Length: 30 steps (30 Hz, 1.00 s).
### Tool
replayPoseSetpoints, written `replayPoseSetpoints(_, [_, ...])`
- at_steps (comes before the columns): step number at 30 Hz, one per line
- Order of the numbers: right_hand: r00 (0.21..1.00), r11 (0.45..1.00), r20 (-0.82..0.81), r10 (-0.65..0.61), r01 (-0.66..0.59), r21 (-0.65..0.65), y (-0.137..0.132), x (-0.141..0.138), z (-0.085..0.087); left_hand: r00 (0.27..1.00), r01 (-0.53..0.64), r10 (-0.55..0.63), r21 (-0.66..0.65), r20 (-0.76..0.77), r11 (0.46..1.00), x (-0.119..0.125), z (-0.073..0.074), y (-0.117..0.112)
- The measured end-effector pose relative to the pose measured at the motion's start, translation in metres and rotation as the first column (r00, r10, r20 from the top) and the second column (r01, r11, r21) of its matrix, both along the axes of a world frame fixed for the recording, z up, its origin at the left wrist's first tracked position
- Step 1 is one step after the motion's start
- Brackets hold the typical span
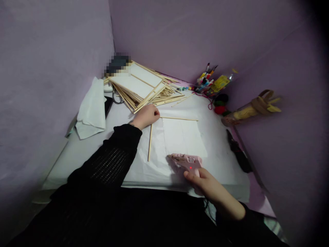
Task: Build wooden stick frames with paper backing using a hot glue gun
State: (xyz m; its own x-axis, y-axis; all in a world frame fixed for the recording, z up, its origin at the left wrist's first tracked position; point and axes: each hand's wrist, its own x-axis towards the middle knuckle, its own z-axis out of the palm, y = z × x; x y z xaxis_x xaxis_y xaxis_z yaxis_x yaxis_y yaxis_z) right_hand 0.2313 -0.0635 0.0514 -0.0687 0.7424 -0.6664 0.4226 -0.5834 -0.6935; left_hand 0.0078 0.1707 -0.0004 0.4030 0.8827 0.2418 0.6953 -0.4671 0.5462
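My right hand [203, 183] grips a pink hot glue gun [189, 164] with a small red light, its nozzle pointing left over the white-covered table [128, 164]. At the upper middle, my left hand [147, 116] is closed over the spot where two thin wooden sticks come together. One wooden stick [180, 119] runs right from the fingers; another wooden stick [150, 142] runs down toward me. The hand hides where they meet, so I cannot tell whether they touch. A white sheet [183, 137] lies between the sticks and the glue gun.
Behind my left hand is a pile of wooden sticks [169, 91] with a stick frame [144, 82] on top. A folded white cloth [91, 109] lies left. Pens [205, 80], yarn balls [220, 109], a jar [244, 113] and a black object [239, 152] line the right. Walls enclose the table.
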Motion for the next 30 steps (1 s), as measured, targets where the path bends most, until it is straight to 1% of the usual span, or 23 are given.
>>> replayPoseSetpoints(5, [0.999, 0.999, 0.006, 0.038, -0.038, 0.030, -0.001, 0.000, 0.003, 1.000, 0.000, 0.000, -0.009, 0.003, 1.000, 0.000, 0.002, -0.001])
replayPoseSetpoints(10, [0.999, 0.997, 0.025, 0.048, -0.049, 0.055, -0.004, 0.000, 0.003, 1.000, -0.002, 0.002, -0.003, 0.009, 1.000, -0.001, 0.000, 0.000])
replayPoseSetpoints(15, [0.992, 0.993, 0.089, 0.091, -0.097, 0.071, -0.005, -0.001, 0.004, 1.000, -0.002, 0.002, 0.000, -0.006, 1.000, 0.000, -0.001, 0.001])
replayPoseSetpoints(18, [0.988, 0.986, 0.111, 0.106, -0.119, 0.117, -0.005, -0.004, 0.007, 1.000, -0.007, 0.007, 0.014, -0.012, 1.000, 0.000, 0.000, 0.000])
replayPoseSetpoints(21, [0.985, 0.966, 0.106, 0.135, -0.154, 0.208, -0.006, -0.008, 0.011, 1.000, -0.011, 0.011, 0.022, -0.017, 1.000, 0.000, 0.000, 0.000])
replayPoseSetpoints(23, [0.979, 0.947, 0.102, 0.177, -0.198, 0.253, -0.005, -0.010, 0.014, 1.000, -0.016, 0.016, 0.019, -0.021, 1.000, 0.000, 0.000, -0.001])
replayPoseSetpoints(26, [0.962, 0.917, 0.122, 0.245, -0.270, 0.294, -0.004, -0.010, 0.018, 1.000, -0.022, 0.022, 0.013, -0.019, 1.000, 0.000, -0.001, -0.001])
replayPoseSetpoints(30, [0.940, 0.891, 0.209, 0.269, -0.326, 0.317, -0.004, -0.008, 0.019, 0.999, -0.025, 0.025, 0.014, -0.024, 1.000, 0.001, -0.001, -0.002])
